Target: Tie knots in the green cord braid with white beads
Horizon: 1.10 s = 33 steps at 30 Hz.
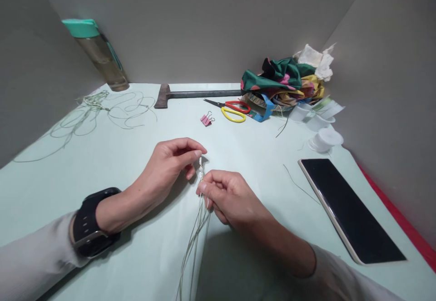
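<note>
A short pale knotted cord [200, 168] is stretched between my two hands above the middle of the table. My left hand [173, 160] pinches its upper end between thumb and fingertips. Lower down, my right hand [228, 194] closes its thumb and fingers on the cord's lower end. From there several thin loose strands [191, 246] hang toward the front edge of the view. The fingertips of the two hands are a small distance apart, with the knotted part showing between them.
A pink binder clip [206, 119], scissors [233, 111] and a hammer-like tool [164, 96] lie behind my hands. Tangled cord [97, 103] and a bottle [100, 58] are at the back left. Crumpled cloth [286, 76], white spools [326, 140] and a phone [350, 210] are on the right.
</note>
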Tool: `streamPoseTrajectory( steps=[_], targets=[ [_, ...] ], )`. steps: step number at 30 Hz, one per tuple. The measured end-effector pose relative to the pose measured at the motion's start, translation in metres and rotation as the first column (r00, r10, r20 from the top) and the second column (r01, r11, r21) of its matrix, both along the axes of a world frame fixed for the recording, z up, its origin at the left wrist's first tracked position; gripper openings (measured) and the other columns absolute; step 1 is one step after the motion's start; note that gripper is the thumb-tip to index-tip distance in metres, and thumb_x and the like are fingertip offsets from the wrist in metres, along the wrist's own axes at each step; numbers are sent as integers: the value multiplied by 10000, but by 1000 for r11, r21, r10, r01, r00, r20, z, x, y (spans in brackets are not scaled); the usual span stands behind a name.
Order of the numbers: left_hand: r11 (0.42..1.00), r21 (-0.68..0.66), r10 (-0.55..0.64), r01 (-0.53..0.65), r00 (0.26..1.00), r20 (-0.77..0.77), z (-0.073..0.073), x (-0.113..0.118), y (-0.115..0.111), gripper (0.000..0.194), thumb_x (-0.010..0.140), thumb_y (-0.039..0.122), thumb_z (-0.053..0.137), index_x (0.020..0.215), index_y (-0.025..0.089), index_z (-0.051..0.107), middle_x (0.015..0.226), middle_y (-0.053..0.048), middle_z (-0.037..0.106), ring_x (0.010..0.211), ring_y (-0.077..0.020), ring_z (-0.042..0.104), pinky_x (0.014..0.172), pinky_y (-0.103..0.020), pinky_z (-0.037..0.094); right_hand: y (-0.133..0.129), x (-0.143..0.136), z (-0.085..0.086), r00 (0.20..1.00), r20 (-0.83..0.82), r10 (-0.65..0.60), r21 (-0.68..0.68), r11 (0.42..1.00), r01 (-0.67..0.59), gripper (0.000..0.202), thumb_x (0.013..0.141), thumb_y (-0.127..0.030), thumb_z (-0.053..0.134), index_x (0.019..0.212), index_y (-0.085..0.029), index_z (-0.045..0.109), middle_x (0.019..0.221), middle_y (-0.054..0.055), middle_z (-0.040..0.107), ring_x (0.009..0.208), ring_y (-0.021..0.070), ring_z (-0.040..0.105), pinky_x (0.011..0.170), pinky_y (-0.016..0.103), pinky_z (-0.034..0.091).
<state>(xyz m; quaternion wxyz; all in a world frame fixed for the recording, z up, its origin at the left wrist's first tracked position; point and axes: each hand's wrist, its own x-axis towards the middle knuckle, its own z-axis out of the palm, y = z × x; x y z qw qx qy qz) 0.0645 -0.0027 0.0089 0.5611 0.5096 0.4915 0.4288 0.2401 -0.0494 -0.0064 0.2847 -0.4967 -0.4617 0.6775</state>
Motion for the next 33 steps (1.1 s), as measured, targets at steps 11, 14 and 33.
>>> streamPoseTrajectory(
  steps=[11, 14, 33],
  targets=[
    [998, -31, -54, 52, 996, -68, -5, -2, -1, 192, 1122, 291, 812, 1007, 165, 725, 809, 64, 660, 559, -95, 567, 519, -216, 516, -2, 1, -14, 1000, 5, 9, 46, 999, -9, 185, 1008, -277, 649, 832, -219, 656, 648, -72, 582, 371, 49, 298, 431, 268, 167],
    [996, -37, -91, 87, 989, -117, -7, -5, 1, 212, 1136, 336, 798, 1029, 166, 727, 838, 50, 678, 576, -101, 585, 528, -224, 532, -3, 1, -21, 1000, 5, 10, 64, 998, -11, 199, 992, -349, 661, 840, -222, 661, 653, -74, 577, 373, 47, 284, 431, 270, 166],
    [866, 298, 9, 401, 583, -813, -20, -16, 7, 176, 1112, 333, 817, 1037, 178, 782, 1057, -36, 802, 973, -236, 783, 929, -449, 688, -4, 8, 11, 993, 81, 90, 4, 996, -91, 256, 1077, -156, 681, 826, -202, 702, 662, -73, 636, 482, 69, 383, 522, 264, 291]
  ],
)
